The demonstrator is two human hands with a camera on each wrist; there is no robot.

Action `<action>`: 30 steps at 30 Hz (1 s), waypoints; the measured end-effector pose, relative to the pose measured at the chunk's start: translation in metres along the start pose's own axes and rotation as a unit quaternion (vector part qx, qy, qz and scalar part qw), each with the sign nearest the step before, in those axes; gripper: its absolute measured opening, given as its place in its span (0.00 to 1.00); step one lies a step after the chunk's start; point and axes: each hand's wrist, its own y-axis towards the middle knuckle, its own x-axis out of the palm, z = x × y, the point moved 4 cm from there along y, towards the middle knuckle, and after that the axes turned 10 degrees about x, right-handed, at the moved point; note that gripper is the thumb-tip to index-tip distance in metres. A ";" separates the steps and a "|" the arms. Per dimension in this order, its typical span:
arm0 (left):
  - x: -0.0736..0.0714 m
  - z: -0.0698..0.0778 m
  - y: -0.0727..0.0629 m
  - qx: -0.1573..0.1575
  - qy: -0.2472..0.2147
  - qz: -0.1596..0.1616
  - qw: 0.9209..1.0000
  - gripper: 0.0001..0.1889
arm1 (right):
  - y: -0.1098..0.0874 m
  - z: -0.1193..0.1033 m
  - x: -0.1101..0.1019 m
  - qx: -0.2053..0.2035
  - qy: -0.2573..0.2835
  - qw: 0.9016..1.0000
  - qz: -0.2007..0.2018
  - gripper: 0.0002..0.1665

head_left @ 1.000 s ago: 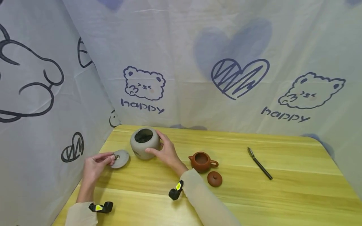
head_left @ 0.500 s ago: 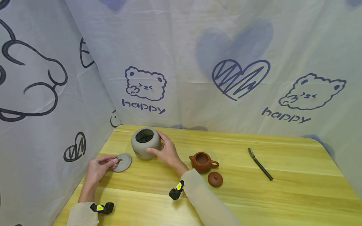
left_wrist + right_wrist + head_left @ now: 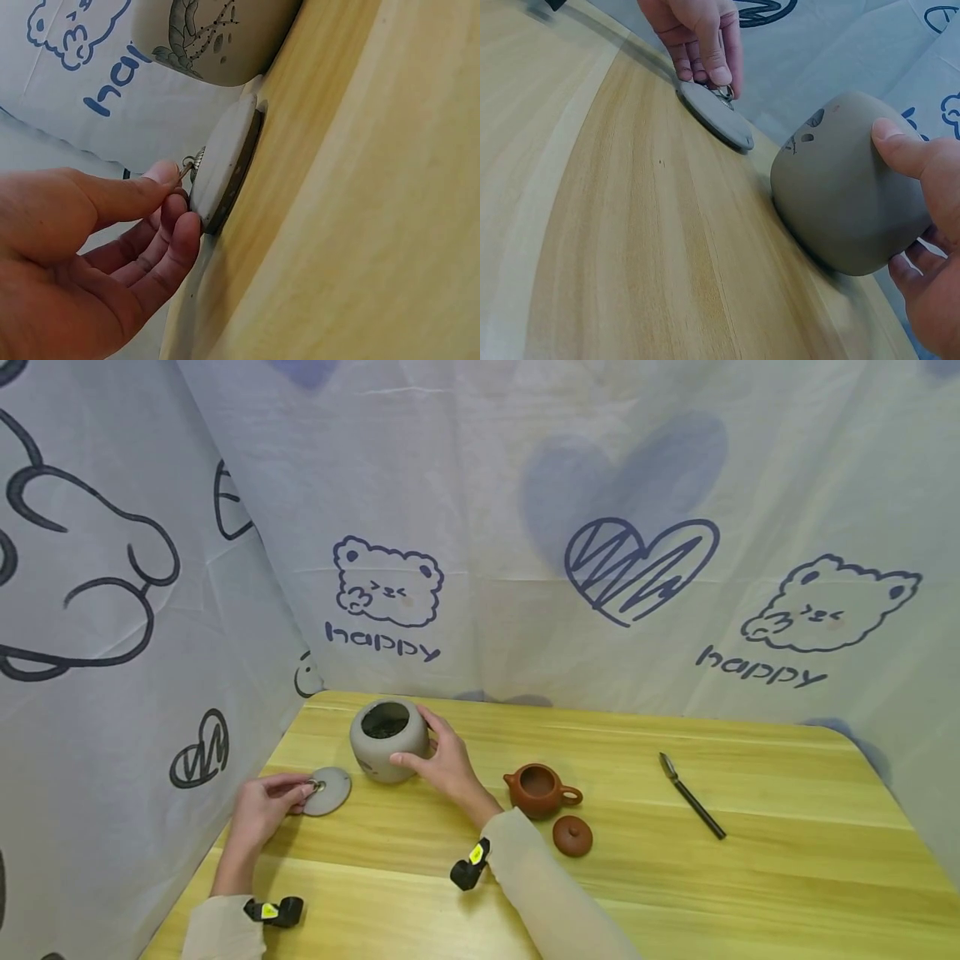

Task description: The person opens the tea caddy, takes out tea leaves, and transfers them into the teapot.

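Note:
My left hand (image 3: 258,810) pinches the small metal ring on top of a round grey lid (image 3: 330,793). In the left wrist view, the lid (image 3: 226,161) lies flat at the tabletop with a dark band under its rim. Just right of it stands a rounded grey jar (image 3: 378,760), its mouth uncovered and dark contents inside. The right hand (image 3: 448,768) grips the jar's right side, thumb in front and fingers behind. A painted plant design shows on the jar (image 3: 217,37) in the left wrist view.
A reddish-brown teapot (image 3: 551,806) without its lid stands right of the jar, its handle pointing right. The teapot lid (image 3: 572,837) lies in front of it. Farther right is a dark-handled pick-like tool (image 3: 693,797). Printed cloth (image 3: 510,635) hangs behind the wooden table (image 3: 675,902).
The left hand has brought the grey lid down and slightly right to the tabletop, still pinching its ring. My right hand stays on the jar, which has barely moved.

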 end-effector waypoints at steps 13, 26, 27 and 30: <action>-0.001 -0.004 -0.006 -0.002 -0.005 -0.010 1.000 0.16 | -0.001 0.001 0.000 0.000 0.003 1.000 -0.010 0.52; 0.000 0.005 -0.006 0.005 0.021 -0.015 1.000 0.20 | 0.000 -0.007 -0.008 0.040 -0.013 0.999 -0.035 0.47; 0.000 0.007 -0.006 0.010 0.025 -0.018 0.999 0.21 | -0.001 -0.008 -0.010 0.044 -0.009 0.998 -0.034 0.45; 0.003 0.016 -0.004 0.037 0.038 -0.025 0.998 0.23 | -0.003 -0.013 -0.016 0.051 0.007 0.998 -0.026 0.40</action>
